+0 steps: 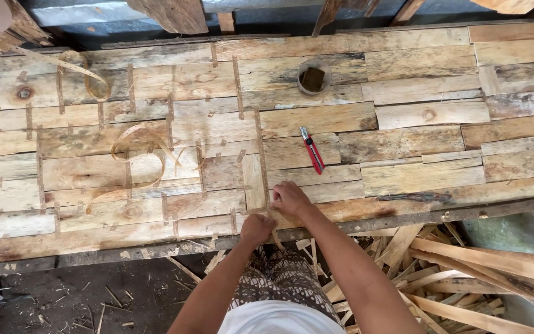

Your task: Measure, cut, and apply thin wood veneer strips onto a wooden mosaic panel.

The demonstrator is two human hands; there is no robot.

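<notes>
My left hand (257,227) is closed at the near edge of the patchwork wood panel (403,145), pinching a thin tan tape strip (275,237) that hangs down past the edge. My right hand (290,197) presses fingers down on the panel just above, on the seam where the strip (259,148) runs up between the veneer pieces. A red utility knife (311,150) lies on the panel a short way beyond my right hand, untouched.
Loose curls of tan tape (137,148) lie on the left half of the panel, another loop (88,74) farther back. A small round cup (314,76) sits at the back middle. Wood offcuts (465,272) are piled on the floor at right.
</notes>
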